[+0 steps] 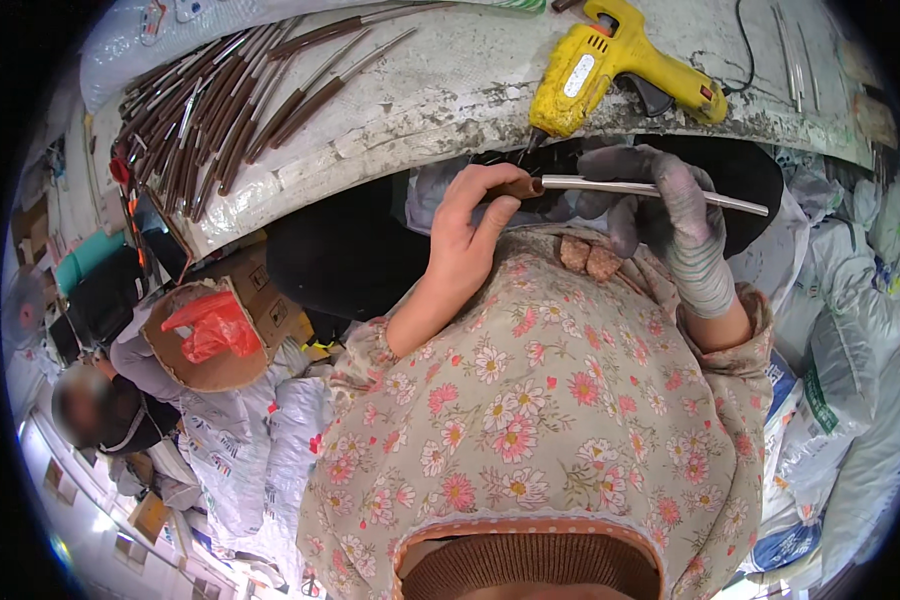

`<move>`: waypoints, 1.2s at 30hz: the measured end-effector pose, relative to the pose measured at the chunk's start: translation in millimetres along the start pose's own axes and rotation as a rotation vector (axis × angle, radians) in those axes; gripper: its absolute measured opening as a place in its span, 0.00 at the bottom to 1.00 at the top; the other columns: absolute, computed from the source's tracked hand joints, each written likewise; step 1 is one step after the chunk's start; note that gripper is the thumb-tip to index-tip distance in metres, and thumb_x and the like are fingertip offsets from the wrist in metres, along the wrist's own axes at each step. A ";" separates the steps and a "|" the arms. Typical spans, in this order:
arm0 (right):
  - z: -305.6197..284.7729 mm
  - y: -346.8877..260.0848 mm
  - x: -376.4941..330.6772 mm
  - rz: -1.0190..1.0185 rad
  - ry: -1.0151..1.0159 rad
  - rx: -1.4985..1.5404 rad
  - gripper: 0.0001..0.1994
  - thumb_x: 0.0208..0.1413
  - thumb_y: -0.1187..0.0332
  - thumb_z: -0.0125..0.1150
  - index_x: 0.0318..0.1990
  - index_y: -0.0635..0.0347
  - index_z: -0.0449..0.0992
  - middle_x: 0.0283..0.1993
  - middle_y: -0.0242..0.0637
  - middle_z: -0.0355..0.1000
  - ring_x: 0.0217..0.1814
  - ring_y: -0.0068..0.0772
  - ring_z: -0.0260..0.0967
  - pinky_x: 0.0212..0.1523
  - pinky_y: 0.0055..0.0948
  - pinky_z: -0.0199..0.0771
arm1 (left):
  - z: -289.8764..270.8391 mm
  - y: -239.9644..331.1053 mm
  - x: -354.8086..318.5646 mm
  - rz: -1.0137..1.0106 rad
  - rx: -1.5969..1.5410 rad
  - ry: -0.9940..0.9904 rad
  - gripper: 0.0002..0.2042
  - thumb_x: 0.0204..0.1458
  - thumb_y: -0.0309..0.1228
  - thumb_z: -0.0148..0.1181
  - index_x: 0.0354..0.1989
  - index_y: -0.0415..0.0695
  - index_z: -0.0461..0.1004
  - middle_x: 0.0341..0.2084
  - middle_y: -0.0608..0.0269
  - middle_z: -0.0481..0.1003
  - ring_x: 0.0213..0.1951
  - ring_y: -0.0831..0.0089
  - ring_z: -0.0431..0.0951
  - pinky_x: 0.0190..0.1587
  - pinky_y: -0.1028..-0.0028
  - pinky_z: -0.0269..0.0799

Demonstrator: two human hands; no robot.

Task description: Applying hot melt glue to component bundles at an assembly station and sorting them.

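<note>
My bare left hand point(462, 228) is closed round a short brown tube point(522, 188), whose hollow end shows beside the thumb. In my right hand point(692, 225), which wears a grey glove, is a thin silvery metal tube point(610, 185) held level. The metal tube's left end is right at the mouth of the brown tube; whether it sits inside cannot be made out. Just above the hands, a yellow glue gun point(582, 78) lies at the table edge with its dark nozzle pointing toward me.
A heap of brown-and-silver rods point(215, 115) lies on the worn white table point(440, 75) at the left. Beyond it is a clear plastic bag point(185, 25). A carton with a red bag point(215, 328) stands lower left, near another person point(130, 410). White sacks point(830, 390) crowd the right.
</note>
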State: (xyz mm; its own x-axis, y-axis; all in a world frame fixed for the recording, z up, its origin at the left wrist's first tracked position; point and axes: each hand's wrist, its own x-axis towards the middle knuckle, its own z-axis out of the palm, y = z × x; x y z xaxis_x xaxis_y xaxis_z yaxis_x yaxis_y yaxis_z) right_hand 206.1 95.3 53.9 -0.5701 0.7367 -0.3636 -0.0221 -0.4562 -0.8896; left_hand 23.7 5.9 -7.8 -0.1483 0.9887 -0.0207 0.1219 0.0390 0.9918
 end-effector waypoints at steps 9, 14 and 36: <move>-5.7 -11.8 5.2 -0.110 0.108 -0.183 0.23 0.52 0.51 0.54 0.39 0.68 0.73 0.32 0.38 0.73 0.26 0.15 0.65 0.26 0.14 0.65 | -4.4 0.8 1.7 0.145 0.355 0.115 0.09 0.44 0.30 0.58 0.36 0.45 0.73 0.31 0.63 0.71 0.36 0.65 0.67 0.40 0.69 0.57; -16.1 -7.1 -10.7 -0.141 0.163 -0.482 0.19 0.50 0.54 0.58 0.34 0.65 0.74 0.24 0.32 0.69 0.26 0.17 0.65 0.27 0.16 0.65 | 4.1 14.4 3.0 0.251 0.445 0.044 0.10 0.42 0.29 0.59 0.35 0.46 0.73 0.29 0.64 0.71 0.32 0.65 0.67 0.36 0.69 0.57; -272.9 -63.3 60.3 0.153 0.894 -1.459 0.20 0.45 0.50 0.58 0.40 0.54 0.74 0.36 0.38 0.74 0.41 0.39 0.71 0.43 0.34 0.68 | 38.7 24.1 216.5 0.461 1.373 -0.269 0.12 0.38 0.27 0.58 0.33 0.47 0.66 0.25 0.62 0.73 0.35 0.61 0.71 0.33 0.66 0.70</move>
State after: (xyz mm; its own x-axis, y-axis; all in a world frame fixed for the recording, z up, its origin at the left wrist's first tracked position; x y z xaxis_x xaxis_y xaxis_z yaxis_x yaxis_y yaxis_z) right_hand 397.3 304.8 12.8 0.1155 0.9924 -0.0413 0.9817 -0.1204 -0.1474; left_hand 32.6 226.5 6.7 0.3252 0.9421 0.0820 0.9443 -0.3282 0.0259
